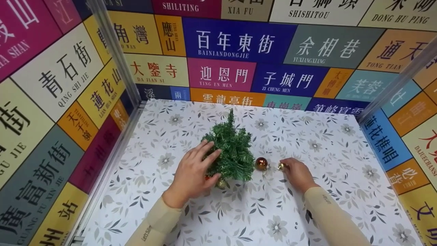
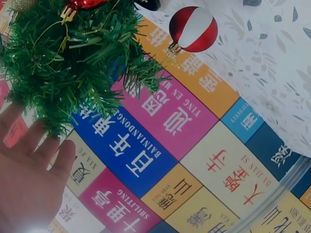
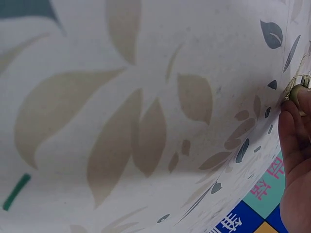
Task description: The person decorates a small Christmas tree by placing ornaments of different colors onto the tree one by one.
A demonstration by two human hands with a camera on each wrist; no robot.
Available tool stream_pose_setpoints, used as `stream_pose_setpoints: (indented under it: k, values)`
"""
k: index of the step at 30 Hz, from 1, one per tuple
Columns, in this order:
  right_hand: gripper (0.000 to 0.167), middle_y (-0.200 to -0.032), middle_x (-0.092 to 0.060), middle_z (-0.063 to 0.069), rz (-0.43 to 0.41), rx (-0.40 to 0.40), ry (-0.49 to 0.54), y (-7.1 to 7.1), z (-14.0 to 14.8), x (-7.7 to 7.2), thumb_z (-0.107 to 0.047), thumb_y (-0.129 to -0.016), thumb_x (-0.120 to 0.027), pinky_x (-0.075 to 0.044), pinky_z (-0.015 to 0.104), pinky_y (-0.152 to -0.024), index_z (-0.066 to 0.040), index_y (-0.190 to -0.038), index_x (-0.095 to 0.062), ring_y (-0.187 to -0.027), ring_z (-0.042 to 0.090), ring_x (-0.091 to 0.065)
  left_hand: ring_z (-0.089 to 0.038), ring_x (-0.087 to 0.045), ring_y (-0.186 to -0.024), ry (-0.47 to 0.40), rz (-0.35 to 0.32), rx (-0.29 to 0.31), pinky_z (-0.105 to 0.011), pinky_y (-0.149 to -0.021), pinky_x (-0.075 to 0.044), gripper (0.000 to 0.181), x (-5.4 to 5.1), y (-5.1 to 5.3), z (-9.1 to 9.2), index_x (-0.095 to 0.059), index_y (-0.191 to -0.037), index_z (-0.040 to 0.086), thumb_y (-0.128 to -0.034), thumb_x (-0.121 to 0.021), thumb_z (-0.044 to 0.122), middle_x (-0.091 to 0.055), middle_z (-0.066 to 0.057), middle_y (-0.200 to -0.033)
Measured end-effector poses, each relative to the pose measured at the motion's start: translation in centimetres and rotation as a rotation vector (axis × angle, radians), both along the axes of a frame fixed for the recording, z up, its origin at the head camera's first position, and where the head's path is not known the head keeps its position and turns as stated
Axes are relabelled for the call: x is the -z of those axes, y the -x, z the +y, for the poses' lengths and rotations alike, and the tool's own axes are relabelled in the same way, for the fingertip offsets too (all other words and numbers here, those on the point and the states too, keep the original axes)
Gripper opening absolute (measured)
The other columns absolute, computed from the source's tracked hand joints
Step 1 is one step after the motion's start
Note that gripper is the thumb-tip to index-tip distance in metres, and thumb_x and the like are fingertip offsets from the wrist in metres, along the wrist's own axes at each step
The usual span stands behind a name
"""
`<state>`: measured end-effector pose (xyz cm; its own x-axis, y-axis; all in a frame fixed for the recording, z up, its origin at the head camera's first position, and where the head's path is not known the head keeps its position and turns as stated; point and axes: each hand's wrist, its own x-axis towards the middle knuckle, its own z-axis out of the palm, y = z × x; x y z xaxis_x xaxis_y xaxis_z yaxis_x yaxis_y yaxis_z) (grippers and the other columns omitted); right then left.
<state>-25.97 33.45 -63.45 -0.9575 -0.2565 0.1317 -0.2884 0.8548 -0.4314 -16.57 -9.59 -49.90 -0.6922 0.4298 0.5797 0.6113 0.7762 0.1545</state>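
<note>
A small green artificial tree (image 1: 232, 153) (image 2: 68, 63) stands mid-table. My left hand (image 1: 193, 172) (image 2: 36, 179) rests against its left side, fingers spread and fairly straight. Low on the tree, beside that thumb, a gold ornament (image 1: 221, 185) shows. A shiny red ornament (image 2: 87, 4) with a gold cap is on the tree in the left wrist view, and a red-and-white striped ball (image 2: 193, 29) is beside the branches. To the tree's right, my right hand (image 1: 299, 174) (image 3: 295, 160) pinches a small gold ornament (image 1: 281, 166) (image 3: 295, 91) at the table surface.
A shiny bronze ball (image 1: 261, 163) lies between the tree and my right hand. The table (image 1: 276, 227) has a white cloth with a leaf and flower print. Colourful panels with lettering (image 1: 239, 37) surround it at the back and sides. A short green strand (image 3: 16, 192) lies on the cloth.
</note>
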Motion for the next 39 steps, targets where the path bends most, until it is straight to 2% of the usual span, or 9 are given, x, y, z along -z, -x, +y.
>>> stream_pose_setpoints:
  k: [8, 16, 21, 28, 39]
  values:
    - [0.026, -0.113, -0.066, 0.008, -0.045, 0.02, -0.02, 0.2, -0.1, -0.1, -0.007, -0.094, -0.067, -0.048, 0.049, -0.095, -0.005, -0.12, -0.068, -0.107, 0.031, -0.062, -0.032, -0.033, -0.143, -0.002, -0.014, 0.024, -0.051, -0.108, -0.037, 0.071, -0.5, 0.2, -0.5, -0.054, -0.143, 0.017, -0.0821, -0.076, 0.043, -0.043, -0.012, -0.152]
    - [0.026, -0.113, -0.067, 0.009, -0.054, 0.028, -0.012, 0.1, -0.3, -0.5, -0.007, -0.095, -0.067, -0.047, 0.05, -0.096, -0.005, -0.121, -0.067, -0.108, 0.032, -0.062, -0.029, -0.031, -0.144, 0.006, -0.035, 0.061, -0.05, -0.109, -0.037, 0.07, -0.8, 0.5, -1.3, -0.054, -0.144, 0.018, -0.0823, -0.076, 0.042, -0.043, -0.009, -0.153]
    - [0.026, -0.113, -0.067, 0.008, -0.037, 0.023, -0.005, 0.0, -0.2, -0.4, -0.006, -0.094, -0.067, -0.048, 0.049, -0.096, -0.005, -0.121, -0.067, -0.109, 0.031, -0.062, -0.028, -0.031, -0.145, 0.004, -0.046, 0.073, -0.048, -0.111, -0.034, 0.067, -0.9, 0.8, -1.6, -0.055, -0.144, 0.019, -0.0828, -0.075, 0.039, -0.043, -0.008, -0.153]
    - [0.027, -0.114, -0.066, 0.011, 0.01, -0.01, -0.002, -0.2, -0.1, -0.2, -0.006, -0.094, -0.068, -0.047, 0.05, -0.096, -0.003, -0.12, -0.068, -0.109, 0.033, -0.062, -0.027, -0.034, -0.143, 0.0, -0.023, 0.081, -0.048, -0.111, -0.034, 0.065, -1.0, 1.2, -1.8, -0.058, -0.141, 0.018, -0.0797, -0.073, 0.034, -0.046, -0.008, -0.151]
    - [0.027, -0.114, -0.067, 0.01, -0.002, 0.001, -0.006, 0.0, -0.1, -0.1, -0.005, -0.093, -0.068, -0.047, 0.05, -0.097, -0.004, -0.12, -0.068, -0.109, 0.033, -0.062, -0.028, -0.035, -0.142, -0.023, -0.029, 0.105, -0.05, -0.11, -0.034, 0.067, -1.0, 1.6, -2.2, -0.058, -0.14, 0.018, -0.0775, -0.075, 0.032, -0.045, -0.007, -0.152]
